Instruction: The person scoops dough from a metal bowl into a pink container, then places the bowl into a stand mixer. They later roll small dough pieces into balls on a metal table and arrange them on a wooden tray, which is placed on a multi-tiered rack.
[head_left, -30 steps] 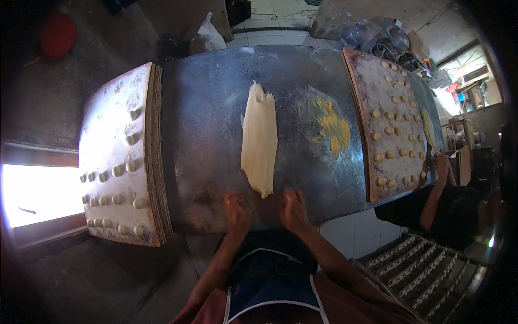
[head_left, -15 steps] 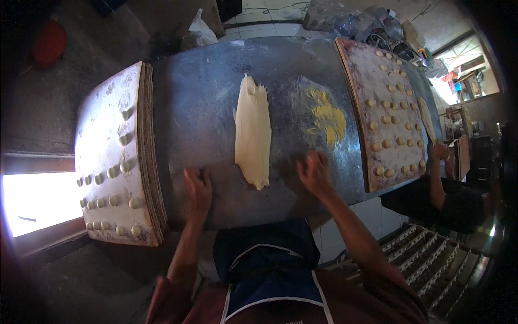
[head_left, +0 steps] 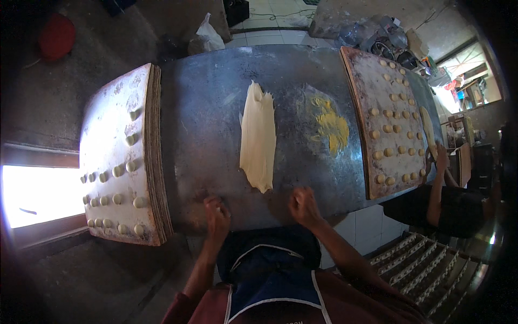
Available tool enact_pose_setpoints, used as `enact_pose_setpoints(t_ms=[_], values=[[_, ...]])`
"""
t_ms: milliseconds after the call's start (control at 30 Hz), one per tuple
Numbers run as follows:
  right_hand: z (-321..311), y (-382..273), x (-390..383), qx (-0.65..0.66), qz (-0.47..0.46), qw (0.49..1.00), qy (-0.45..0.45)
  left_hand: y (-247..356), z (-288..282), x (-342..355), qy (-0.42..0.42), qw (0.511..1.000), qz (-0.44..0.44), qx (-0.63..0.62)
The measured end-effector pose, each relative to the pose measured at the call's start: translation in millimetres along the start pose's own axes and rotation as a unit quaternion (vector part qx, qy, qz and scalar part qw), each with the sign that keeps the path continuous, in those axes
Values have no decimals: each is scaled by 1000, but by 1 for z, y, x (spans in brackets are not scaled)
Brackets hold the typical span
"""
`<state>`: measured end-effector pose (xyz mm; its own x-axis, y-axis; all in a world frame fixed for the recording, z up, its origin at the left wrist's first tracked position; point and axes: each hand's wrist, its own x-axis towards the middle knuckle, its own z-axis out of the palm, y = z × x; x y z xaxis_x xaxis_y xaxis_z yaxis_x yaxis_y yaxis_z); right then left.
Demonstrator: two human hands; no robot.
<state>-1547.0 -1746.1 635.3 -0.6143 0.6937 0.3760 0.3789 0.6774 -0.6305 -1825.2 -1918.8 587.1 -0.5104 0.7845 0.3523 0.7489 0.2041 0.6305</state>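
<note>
A long strip of pale dough (head_left: 257,143) lies flattened on the dark metal tabletop (head_left: 208,119), its ends ragged. My left hand (head_left: 217,215) is at the table's near edge, left of the dough's near end. Its fingers are curled into a loose fist, and I see nothing in them. On the other side, my right hand (head_left: 304,207) hovers or rests near the same edge, also curled closed with nothing visible in it. Neither hand touches the dough. A smear of yellow fat or paste (head_left: 333,127) spreads over the table to the dough's right.
At left stands a stack of trays (head_left: 154,162), small dough rounds on the top one. Another tray (head_left: 372,92) with rounds lies at right. Beyond it, a co-worker's arm (head_left: 436,191) reaches to a dough strip (head_left: 428,127). A slatted rack (head_left: 426,270) stands lower right.
Both hands have drawn closer together and nearer my body, and their fingers have curled in. The dough strip keeps its shape and place on the table. The view has shifted slightly.
</note>
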Motion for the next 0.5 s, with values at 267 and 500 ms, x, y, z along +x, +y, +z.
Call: enact_pose_setpoints(t_ms=[267,500], values=[[0,20,4,-73,72,994,-23,32,-47,36,-100,992,-63,33],[-41,-1,-10,-113,108,984,-81,30,-139,59,-274,961,41,-10]])
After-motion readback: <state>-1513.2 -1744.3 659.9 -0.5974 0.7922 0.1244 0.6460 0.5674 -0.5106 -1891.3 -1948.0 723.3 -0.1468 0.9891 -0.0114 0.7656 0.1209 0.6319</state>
